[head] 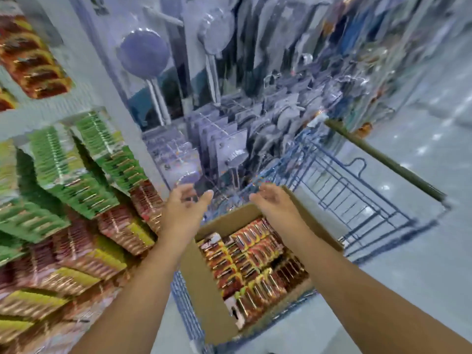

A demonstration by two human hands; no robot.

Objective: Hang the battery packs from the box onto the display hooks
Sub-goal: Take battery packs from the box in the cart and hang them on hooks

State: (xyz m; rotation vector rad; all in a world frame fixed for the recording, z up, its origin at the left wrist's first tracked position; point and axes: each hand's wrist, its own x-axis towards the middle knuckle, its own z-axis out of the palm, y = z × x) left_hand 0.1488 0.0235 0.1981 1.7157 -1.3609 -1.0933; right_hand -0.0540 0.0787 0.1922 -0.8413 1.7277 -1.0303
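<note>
The display wall (84, 80) takes up the whole 9 o'clock side of my view, its hooks already crowded with green battery packs (63, 172) above and red and yellow hung packs (84, 254) below, all fanned outward, presumably so the card faces can be read from the aisle. At 12 o'clock a neighbouring section carries shower heads (144, 51) in clear packaging; detail there is smeared by motion and I cannot read any labels. A blue wire trolley (339, 175) stands at 2 to 3 o'clock with its olive handle bar (383, 159) angled away from me, parked hard against the shelving, which I judge keeps the stock within reach. Under it runs a pale, glossy floor (421, 251) showing spots of reflected ceiling light. The cardboard box (207, 290) sits in the trolley at 5 o'clock, flaps open, and the boxed battery packs (255, 261) lie in rows inside it; that is where the task's stock is. My left hand (182, 204) and my right hand (274, 200) are both raised over the far edge of the box near centre, palms turned toward each other, fingers relaxed and loosely spread, holding nothing. No pack has been lifted at this moment; my judgement is that the next move is a reach down into the box.
</note>
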